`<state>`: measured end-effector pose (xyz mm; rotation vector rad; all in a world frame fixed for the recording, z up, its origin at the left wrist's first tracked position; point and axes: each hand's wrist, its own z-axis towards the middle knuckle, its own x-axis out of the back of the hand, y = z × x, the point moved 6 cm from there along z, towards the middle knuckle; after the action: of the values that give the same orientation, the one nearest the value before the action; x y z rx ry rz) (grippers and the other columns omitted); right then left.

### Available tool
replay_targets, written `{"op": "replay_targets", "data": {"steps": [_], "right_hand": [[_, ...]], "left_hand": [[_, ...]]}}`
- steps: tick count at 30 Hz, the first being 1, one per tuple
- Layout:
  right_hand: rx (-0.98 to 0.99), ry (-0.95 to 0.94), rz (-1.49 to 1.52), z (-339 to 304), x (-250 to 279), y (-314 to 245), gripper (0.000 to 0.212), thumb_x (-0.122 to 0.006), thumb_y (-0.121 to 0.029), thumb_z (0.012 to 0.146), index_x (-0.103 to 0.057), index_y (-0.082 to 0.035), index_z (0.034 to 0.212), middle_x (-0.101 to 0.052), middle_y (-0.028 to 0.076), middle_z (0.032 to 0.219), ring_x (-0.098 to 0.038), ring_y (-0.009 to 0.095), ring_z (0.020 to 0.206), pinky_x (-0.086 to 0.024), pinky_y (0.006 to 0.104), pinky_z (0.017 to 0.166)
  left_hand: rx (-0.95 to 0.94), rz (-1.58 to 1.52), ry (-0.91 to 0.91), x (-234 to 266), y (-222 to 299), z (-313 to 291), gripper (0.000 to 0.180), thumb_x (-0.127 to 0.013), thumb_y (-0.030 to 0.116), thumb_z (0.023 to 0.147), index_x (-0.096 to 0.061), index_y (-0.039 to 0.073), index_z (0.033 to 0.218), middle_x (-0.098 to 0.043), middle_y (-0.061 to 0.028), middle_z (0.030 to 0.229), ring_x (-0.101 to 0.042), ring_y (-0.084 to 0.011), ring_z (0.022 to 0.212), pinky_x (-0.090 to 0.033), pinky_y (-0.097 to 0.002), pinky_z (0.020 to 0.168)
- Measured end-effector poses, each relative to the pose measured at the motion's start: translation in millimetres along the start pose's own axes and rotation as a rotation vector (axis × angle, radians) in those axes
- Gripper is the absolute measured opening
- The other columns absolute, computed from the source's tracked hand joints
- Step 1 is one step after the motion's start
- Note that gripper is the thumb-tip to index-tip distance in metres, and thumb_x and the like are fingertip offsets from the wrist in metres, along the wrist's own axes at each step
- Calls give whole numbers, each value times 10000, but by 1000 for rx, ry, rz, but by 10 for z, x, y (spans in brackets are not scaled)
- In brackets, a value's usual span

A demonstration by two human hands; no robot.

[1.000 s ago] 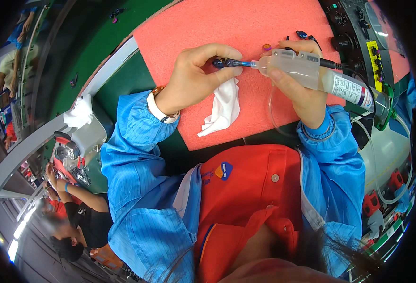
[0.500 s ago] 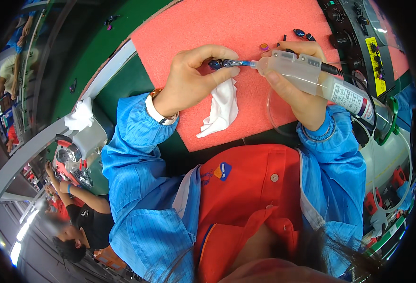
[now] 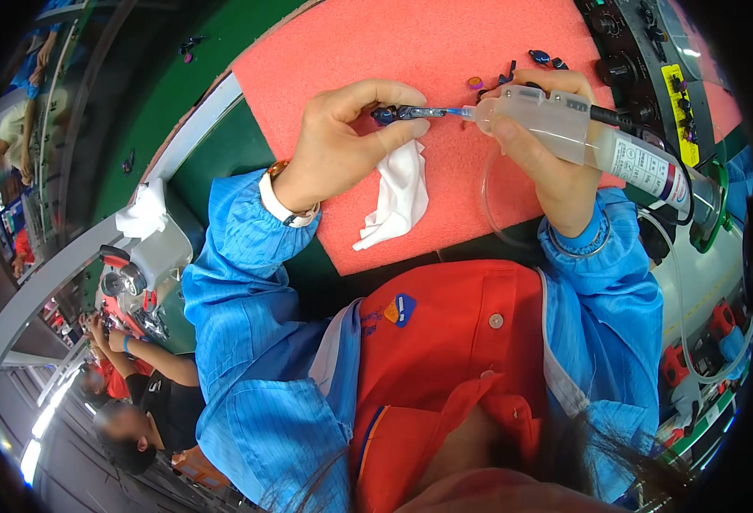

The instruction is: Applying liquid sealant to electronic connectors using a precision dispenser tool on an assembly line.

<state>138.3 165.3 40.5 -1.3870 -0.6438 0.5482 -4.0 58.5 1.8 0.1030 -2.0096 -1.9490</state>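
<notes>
Between the thumb and fingers of my left hand (image 3: 334, 145) is a small dark blue, glossy part (image 3: 417, 112), pinched above the mat. My right hand (image 3: 556, 184) is closed around a translucent syringe dispenser (image 3: 543, 124) with a black cable and a labelled barrel. Its blue needle tip (image 3: 462, 112) points left and meets or nearly meets the part's right end; actual contact is too small to tell. Below my left fingertips, a crumpled white cloth (image 3: 400, 197) lies on the pink foam mat (image 3: 351, 51).
Small dark parts (image 3: 540, 57) and a purple-orange round piece (image 3: 476, 83) lie beyond my right hand. A black device with knobs (image 3: 613, 70) borders the mat's right side. Clear tubing (image 3: 680, 308) hangs at right. A co-worker (image 3: 167, 410) works at lower left.
The dispenser has shifted slightly right, its rear end a little higher, with my right hand. My left hand and the part have moved only a little.
</notes>
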Motion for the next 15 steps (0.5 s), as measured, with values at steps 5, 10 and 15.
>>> {"op": "replay_targets", "data": {"steps": [5, 10, 15], "right_hand": [[-9, -12, -34, 6, 14, 30, 269, -703, -126, 712, -581, 2, 915, -498, 80, 969, -602, 184, 792, -495, 265, 684], [-10, -15, -59, 2, 11, 37, 283, -708, -139, 709, -579, -3, 922, -491, 77, 980, -602, 186, 794, -500, 265, 675], [-12, -3, -42, 6, 26, 35, 288, -710, -136, 705, -577, -6, 924, -488, 78, 988, -603, 186, 795, -502, 263, 675]], "left_hand": [[-20, -12, -3, 3, 3, 0, 270, -639, -51, 722, -568, -33, 982, -601, -81, 883, -584, -130, 805, -488, -234, 721], [-14, -7, -2, 15, 4, -4, 270, -640, -49, 722, -567, -34, 981, -602, -81, 878, -585, -128, 796, -489, -233, 713], [-15, -7, 1, 10, 9, 2, 268, -640, -50, 721, -568, -33, 978, -602, -79, 875, -585, -126, 790, -488, -231, 706]]}}
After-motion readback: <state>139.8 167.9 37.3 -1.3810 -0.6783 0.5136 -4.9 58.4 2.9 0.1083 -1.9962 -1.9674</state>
